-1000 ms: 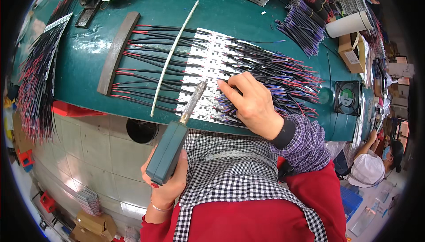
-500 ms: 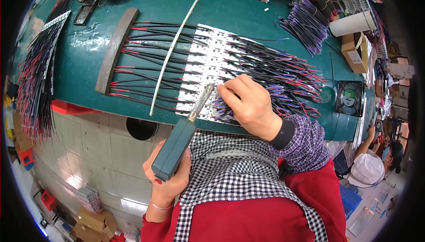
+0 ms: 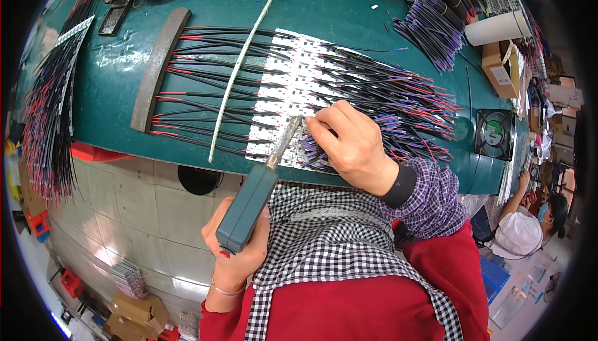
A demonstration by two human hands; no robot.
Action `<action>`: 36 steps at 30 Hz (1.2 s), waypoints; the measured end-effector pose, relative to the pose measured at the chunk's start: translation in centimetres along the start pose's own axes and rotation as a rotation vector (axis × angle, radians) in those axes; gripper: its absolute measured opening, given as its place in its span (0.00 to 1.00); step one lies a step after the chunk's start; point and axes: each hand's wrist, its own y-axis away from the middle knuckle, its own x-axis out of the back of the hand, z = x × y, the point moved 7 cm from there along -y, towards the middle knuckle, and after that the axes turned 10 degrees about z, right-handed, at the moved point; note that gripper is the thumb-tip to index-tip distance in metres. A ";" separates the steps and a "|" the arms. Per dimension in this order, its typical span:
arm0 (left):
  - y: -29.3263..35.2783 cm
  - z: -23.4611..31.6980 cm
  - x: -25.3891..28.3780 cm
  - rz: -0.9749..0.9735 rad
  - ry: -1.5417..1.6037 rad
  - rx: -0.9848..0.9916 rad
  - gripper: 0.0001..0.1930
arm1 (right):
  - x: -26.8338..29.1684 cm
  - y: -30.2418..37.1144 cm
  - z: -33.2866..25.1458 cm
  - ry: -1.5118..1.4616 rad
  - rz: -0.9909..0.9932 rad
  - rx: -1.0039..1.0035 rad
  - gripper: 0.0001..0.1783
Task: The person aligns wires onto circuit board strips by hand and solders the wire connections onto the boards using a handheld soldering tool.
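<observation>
My left hand [image 3: 233, 272] is closed around the dark green handle of a soldering iron [image 3: 246, 209], whose tip reaches up onto a panel of white circuit boards [image 3: 283, 79]. Beside that tip, my right hand [image 3: 354, 148] pinches at the panel's right part; a wire seems to be between thumb and forefinger, mostly hidden by the fingers. Black wires with red and blue ends [image 3: 392, 85] fan out from the panel's right side. More black wires run left from it under a pale thin rod [image 3: 240, 67] to a dark bar [image 3: 161, 63].
On the green table [image 3: 118, 104], a wired panel [image 3: 59, 91] hangs over the left edge. A wire bundle [image 3: 430, 29], white roll [image 3: 498, 28], cardboard box [image 3: 500, 70] and black fan [image 3: 494, 134] lie at the right. A person in a white cap [image 3: 518, 235] sits beyond.
The iron and both hands have barely moved, staying at the same spot on the panel. The whole view has shifted slightly.
</observation>
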 end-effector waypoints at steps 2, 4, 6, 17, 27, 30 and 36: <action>0.0 0.2 0.0 -0.003 0.005 0.024 0.08 | 0.0 -0.1 0.0 0.006 0.005 -0.003 0.15; 0.0 0.4 0.0 -0.011 -0.015 -0.016 0.09 | -0.1 -0.1 0.0 0.010 0.010 -0.004 0.15; 0.2 0.4 0.0 -0.018 -0.034 -0.057 0.09 | -0.1 0.0 -0.1 0.019 0.015 0.007 0.14; 0.4 1.2 1.4 0.077 -0.012 -0.050 0.11 | 0.2 -0.2 0.3 -0.027 0.027 -0.051 0.13; 0.9 -0.2 0.4 -0.004 0.030 0.076 0.11 | 0.3 0.0 0.6 -0.093 0.062 -0.082 0.12; 0.4 0.5 0.3 -0.017 0.017 0.032 0.11 | 0.2 0.1 0.6 -0.094 0.067 -0.062 0.12; 0.6 0.4 0.1 -0.034 -0.025 0.048 0.09 | -0.1 -0.1 -0.5 0.002 0.047 0.047 0.13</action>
